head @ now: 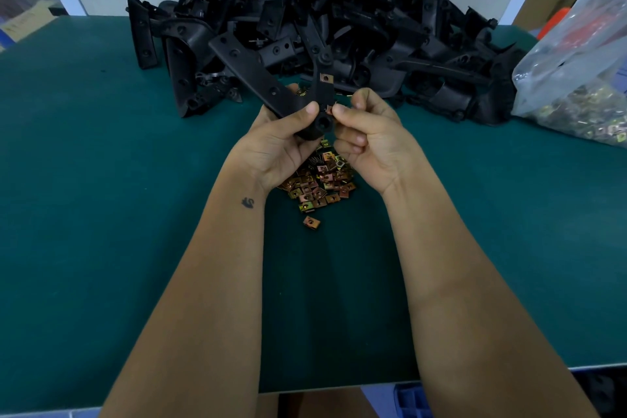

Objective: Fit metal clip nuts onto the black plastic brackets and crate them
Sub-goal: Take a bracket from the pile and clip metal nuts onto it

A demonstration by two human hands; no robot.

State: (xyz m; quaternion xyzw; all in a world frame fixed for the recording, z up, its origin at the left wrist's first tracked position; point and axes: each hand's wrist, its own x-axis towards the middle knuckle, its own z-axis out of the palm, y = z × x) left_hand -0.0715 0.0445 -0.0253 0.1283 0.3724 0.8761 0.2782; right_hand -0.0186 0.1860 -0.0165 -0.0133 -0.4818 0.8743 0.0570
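My left hand [281, 139] grips a black plastic bracket [258, 75] above the green table, its long arm pointing up and left. One copper-coloured clip nut [326, 78] sits on the bracket's upright tab. My right hand [366, 136] pinches another clip nut [329, 108] between thumb and forefinger, right against the bracket's lower edge beside my left thumb. A loose heap of clip nuts [319, 180] lies on the table under my wrists, with a single clip nut [311, 223] a little nearer to me.
A big pile of black brackets [339, 17] fills the back of the green table [101, 214]. At the right edge lies a clear plastic bag [576, 78] with more clip nuts. A blue crate [412, 400] shows below the table's front edge.
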